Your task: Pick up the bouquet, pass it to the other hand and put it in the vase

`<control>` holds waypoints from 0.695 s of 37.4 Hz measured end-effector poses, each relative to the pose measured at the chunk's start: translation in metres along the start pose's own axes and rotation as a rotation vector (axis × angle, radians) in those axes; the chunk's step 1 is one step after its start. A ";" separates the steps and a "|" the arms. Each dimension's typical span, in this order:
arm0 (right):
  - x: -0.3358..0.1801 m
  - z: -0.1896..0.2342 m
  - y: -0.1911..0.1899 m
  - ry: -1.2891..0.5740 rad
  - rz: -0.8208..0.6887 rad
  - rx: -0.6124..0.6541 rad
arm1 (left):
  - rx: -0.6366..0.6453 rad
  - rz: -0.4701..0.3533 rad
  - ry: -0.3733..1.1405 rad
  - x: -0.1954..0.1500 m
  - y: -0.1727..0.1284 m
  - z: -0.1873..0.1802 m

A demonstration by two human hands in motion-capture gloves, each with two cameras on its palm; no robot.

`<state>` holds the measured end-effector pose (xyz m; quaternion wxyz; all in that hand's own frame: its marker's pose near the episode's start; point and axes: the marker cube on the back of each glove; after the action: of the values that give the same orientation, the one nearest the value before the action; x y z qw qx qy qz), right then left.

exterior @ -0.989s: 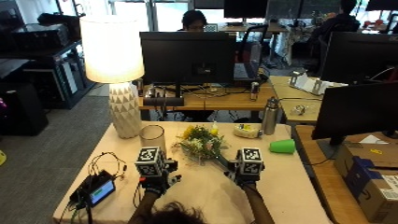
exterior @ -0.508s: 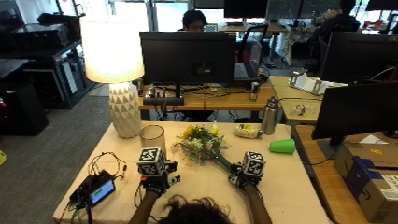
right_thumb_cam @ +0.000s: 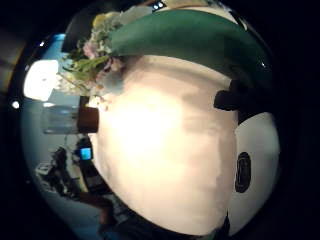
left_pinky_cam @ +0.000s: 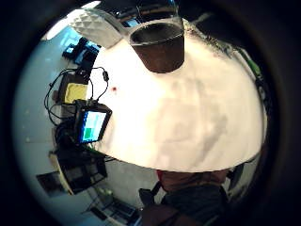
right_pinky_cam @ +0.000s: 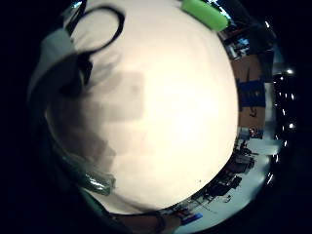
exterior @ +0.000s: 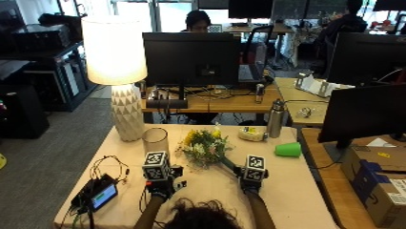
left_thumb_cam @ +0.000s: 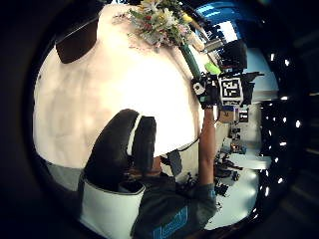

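The bouquet (exterior: 203,145) of yellow and white flowers lies on the white table (exterior: 285,191), its green stem (exterior: 227,163) pointing towards my right hand (exterior: 251,187). In the right thumb side palm view the stem (right_thumb_cam: 190,35) runs straight across the palm, and my right hand's fingers (right_pinky_cam: 92,29) curl round its end. The clear glass vase (exterior: 155,140) stands upright to the left of the flowers. My left hand (exterior: 160,187) hovers over the table in front of the vase (left_pinky_cam: 160,44), with relaxed fingers (left_thumb_cam: 119,149) that hold nothing.
A white lamp (exterior: 126,112) stands at the table's back left. A small screen device (exterior: 100,195) with cables lies at the front left. A green cup (exterior: 289,149), a tape roll (exterior: 252,134) and a metal bottle (exterior: 275,118) sit at the back right.
Both hands have shifted slightly back towards me. The bouquet and the vase have not moved.
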<state>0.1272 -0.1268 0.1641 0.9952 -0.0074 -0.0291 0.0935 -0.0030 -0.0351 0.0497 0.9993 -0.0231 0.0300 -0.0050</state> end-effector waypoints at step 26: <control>-0.007 -0.054 0.036 -0.440 -0.001 0.252 | 0.112 0.074 0.211 0.036 -0.005 -0.040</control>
<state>0.1167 -0.0934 0.1094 0.9580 0.1371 -0.2331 0.0950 0.0306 -0.0421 0.0075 0.9898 0.0345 0.1353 0.0279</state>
